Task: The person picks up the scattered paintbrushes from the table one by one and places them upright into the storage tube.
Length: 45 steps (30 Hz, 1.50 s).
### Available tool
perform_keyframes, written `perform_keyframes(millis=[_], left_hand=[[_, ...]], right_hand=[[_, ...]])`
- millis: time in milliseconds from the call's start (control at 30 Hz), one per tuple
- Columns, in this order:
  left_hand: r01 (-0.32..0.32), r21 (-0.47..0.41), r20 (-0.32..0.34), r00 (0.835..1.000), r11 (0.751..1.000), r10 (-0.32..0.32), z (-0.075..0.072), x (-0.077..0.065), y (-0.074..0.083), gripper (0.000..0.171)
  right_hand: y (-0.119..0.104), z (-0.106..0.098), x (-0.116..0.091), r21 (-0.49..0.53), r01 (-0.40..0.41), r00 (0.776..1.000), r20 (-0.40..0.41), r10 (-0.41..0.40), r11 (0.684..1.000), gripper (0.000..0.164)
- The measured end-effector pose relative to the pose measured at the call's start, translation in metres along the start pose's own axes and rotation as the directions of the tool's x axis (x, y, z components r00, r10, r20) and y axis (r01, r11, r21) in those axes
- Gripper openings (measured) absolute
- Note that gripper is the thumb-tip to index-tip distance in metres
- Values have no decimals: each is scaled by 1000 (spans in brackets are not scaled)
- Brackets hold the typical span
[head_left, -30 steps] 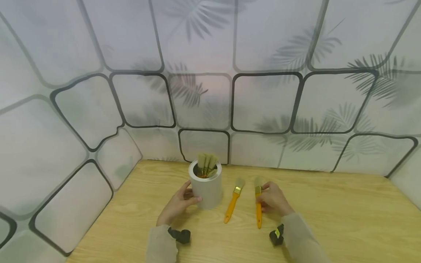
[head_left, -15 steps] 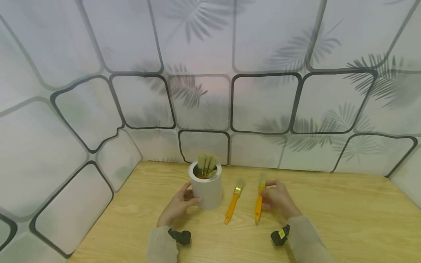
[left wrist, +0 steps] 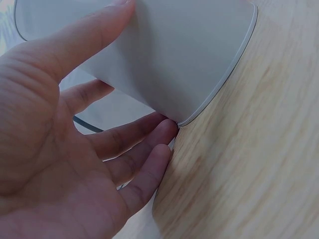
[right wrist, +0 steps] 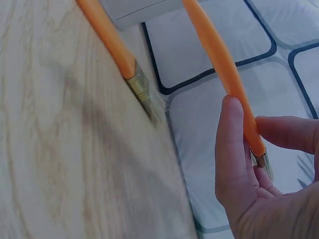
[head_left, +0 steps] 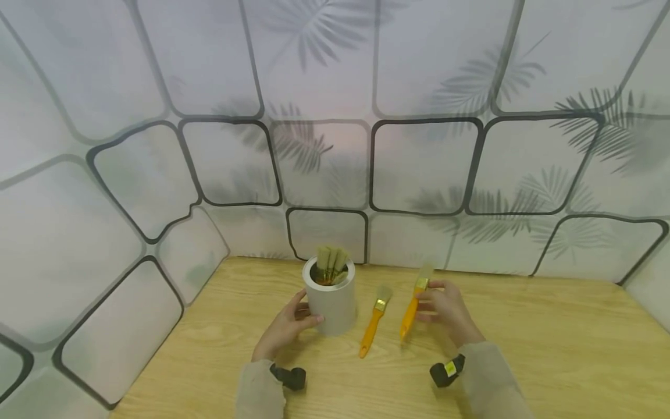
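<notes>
In the head view my left hand (head_left: 281, 330) holds a white cylindrical can (head_left: 332, 309) by its side, thumb on the near face and fingers around the left. Several paintbrushes (head_left: 331, 262) stand in the can, bristles up. My right hand (head_left: 449, 313) pinches the orange handle of a paintbrush (head_left: 410, 317) between thumb and fingers, close to the metal ferrule. In the right wrist view this brush (right wrist: 219, 55) is off the tabletop. A second orange-handled paintbrush (head_left: 370, 331) lies between the can and my right hand.
The wooden table (head_left: 549, 349) meets a wall covering (head_left: 419, 163) with a dark grid and leaf pattern at the back and left. A black wrist camera (head_left: 290, 378) sits on the left wrist, another camera (head_left: 446, 372) on the right.
My right hand has moved slightly right and raised the paintbrush, whose bristle end now leans right and farther back. The left hand and can stay put.
</notes>
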<state>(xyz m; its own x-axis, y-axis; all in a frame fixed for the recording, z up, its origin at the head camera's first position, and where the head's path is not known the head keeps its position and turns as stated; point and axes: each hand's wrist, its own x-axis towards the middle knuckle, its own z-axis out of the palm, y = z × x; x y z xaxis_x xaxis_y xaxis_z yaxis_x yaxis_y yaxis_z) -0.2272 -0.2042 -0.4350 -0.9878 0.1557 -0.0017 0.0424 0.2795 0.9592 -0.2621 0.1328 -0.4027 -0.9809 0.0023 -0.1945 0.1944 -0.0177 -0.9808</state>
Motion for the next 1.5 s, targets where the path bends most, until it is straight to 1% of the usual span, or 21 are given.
perform_keyframes(millis=[167,300,467,567,633,700,800,967,1100,1500], left_hand=[[-11,-3,8,1000,1000,11,-1,0,0,85],[-14,0,5,1000,1000,14,-2,1,0,84],[-10,-11,10,1000,1000,10,-2,1,0,83],[-15,-11,11,1000,1000,15,-1,2,0,83],[-16,-8,11,1000,1000,16,-1,1,0,83],[-19,-5,13,1000,1000,19,0,1,0,83],[-15,-5,13,1000,1000,15,-1,0,0,84],[-2,-7,13,1000,1000,2,-1,-1,-1,85],[-7,-5,12,1000,1000,7,-1,-1,-1,85],[-12,5,1,1000,1000,12,0,1,-3,84]], right_hand=[[-8,2,0,65,10,1000,18,-11,998,66],[-13,5,1,106,7,1000,10,-9,994,65],[-18,8,2,161,20,1000,-3,-20,987,51],[-22,10,1,190,28,1000,-8,-27,981,39],[-25,11,0,212,30,1000,-6,-30,977,27],[-29,13,-1,243,32,999,-4,-32,969,16],[-35,18,-2,297,41,999,-6,-41,954,8],[-43,28,-4,348,79,997,-21,-76,934,9],[-50,37,-3,387,114,994,-46,-104,915,5],[-62,65,2,472,138,990,-104,-100,871,7]])
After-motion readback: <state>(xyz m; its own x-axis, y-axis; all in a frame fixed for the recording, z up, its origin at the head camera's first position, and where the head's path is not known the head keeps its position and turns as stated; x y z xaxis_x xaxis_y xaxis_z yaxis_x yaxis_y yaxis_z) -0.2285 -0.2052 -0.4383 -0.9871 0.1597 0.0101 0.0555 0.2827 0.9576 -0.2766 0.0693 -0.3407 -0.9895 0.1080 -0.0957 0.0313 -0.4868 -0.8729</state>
